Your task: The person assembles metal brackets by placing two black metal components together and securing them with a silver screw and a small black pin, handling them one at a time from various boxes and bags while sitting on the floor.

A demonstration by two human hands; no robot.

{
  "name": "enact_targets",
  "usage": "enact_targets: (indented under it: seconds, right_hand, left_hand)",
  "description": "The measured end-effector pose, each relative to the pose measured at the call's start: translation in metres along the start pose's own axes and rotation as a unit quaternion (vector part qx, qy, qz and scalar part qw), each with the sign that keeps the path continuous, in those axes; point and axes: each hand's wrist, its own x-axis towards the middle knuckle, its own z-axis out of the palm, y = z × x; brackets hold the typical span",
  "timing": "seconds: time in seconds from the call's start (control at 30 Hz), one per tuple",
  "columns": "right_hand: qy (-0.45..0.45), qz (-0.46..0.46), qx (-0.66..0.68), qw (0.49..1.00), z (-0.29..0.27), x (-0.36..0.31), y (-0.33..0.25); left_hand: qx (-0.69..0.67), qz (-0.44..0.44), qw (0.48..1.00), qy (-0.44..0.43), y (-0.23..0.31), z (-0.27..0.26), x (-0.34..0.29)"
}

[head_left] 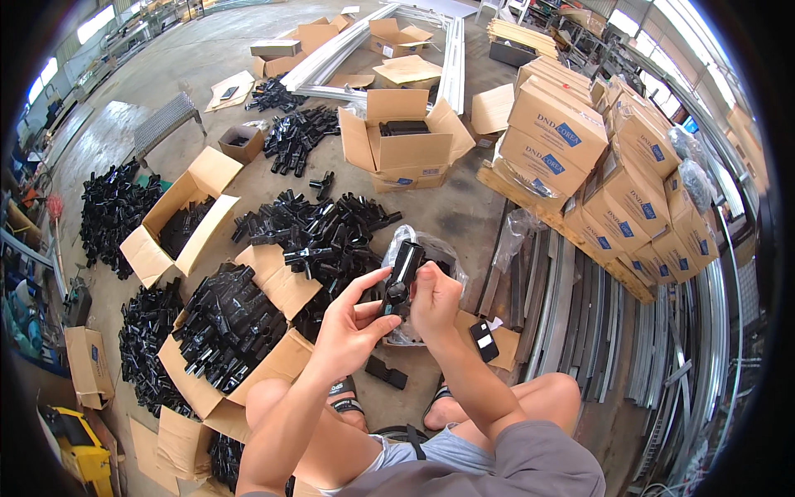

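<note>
Both hands are holding one black fitting [404, 269] upright-looking but slightly tilted, and it is overlapping the clear plastic bag [401, 333] as seen from above. Fingers and thumb of the left hand [349, 325] are pinching around its lower end, while the right hand [435, 300] is curling against its right side, thumb near the upper part (whether those folded fingers are hiding something small, I cannot tell).

Left of the bag, a loose heap of black parts [319, 228] is spreading over the concrete floor [273, 195]; farther left and nearer the body, an open carton [276, 364] is brimming with more. Right of the bag, a black phone-like device [484, 341] is lying on a cardboard piece [506, 351], and long metal bars [592, 306] are stretching beyond it. Past the bag, another open carton [416, 153] is standing, with stacked cartons [553, 132] rising to its right.
</note>
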Motion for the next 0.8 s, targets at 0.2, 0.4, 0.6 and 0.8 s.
enact_targets:
  seconds: [0.2, 0.4, 0.6, 0.8]
  right_hand:
    - [0.098, 0.178, 0.083, 0.976, -0.013, 0.014, 0.063]
    - [-0.001, 0.347, -0.165, 0.923, -0.052, 0.009, 0.26]
    - [-0.156, 0.235, -0.376, 0.883, -0.033, 0.009, 0.346]
    - [-0.261, 0.26, -0.453, 0.812, -0.01, 0.022, 0.389]
  left_hand:
    - [0.327, 0.087, 0.936, 0.094, -0.002, -0.016, -0.001]
    - [0.565, 0.112, 0.812, 0.09, 0.003, -0.02, -0.007]
    - [0.575, 0.051, 0.816, 0.037, -0.005, -0.021, -0.001]
    - [0.584, 0.028, 0.811, 0.03, -0.017, -0.024, 0.016]
